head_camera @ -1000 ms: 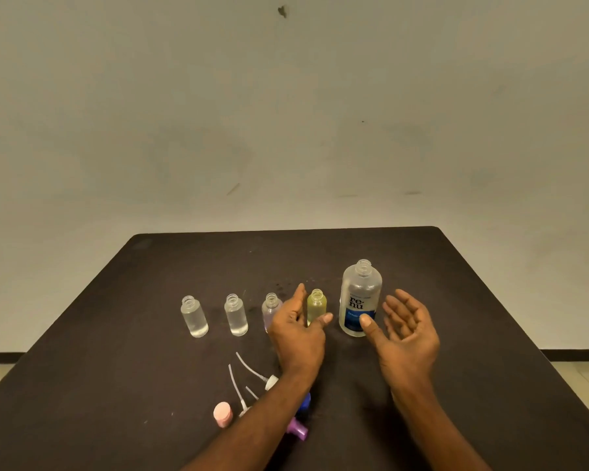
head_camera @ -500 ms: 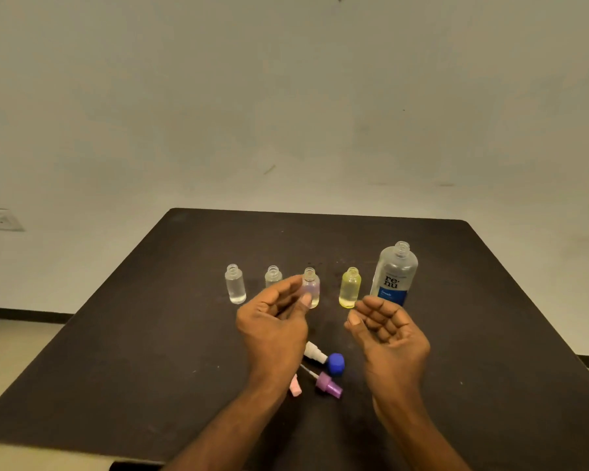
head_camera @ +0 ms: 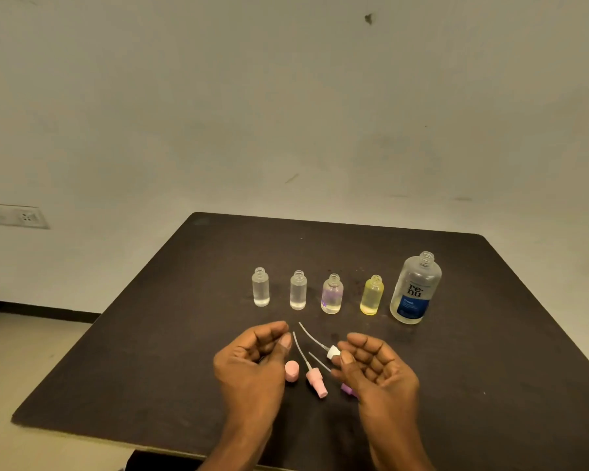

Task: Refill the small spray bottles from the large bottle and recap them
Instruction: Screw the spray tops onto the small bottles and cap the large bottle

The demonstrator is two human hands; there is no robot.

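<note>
Four small uncapped plastic spray bottles stand upright in a row at mid-frame on the dark tabletop [head_camera: 150, 334]: two clear [head_camera: 261, 287] [head_camera: 298, 290], one lilac-tinted [head_camera: 332, 294], one yellow [head_camera: 372, 296], each holding liquid. Right of them stands the large clear bottle [head_camera: 416, 288], its blue label reading "re-nu", uncapped. Below, pink [head_camera: 315, 380] and white [head_camera: 332, 351] spray tops lie with their dip tubes pointing toward the upper left. Left hand [head_camera: 255, 362] and right hand [head_camera: 376, 367] hover loosely curled, holding nothing.

left hand [head_camera: 252, 363] – bare, no rings | right hand [head_camera: 376, 368] – bare | forearms unsleeved
</note>
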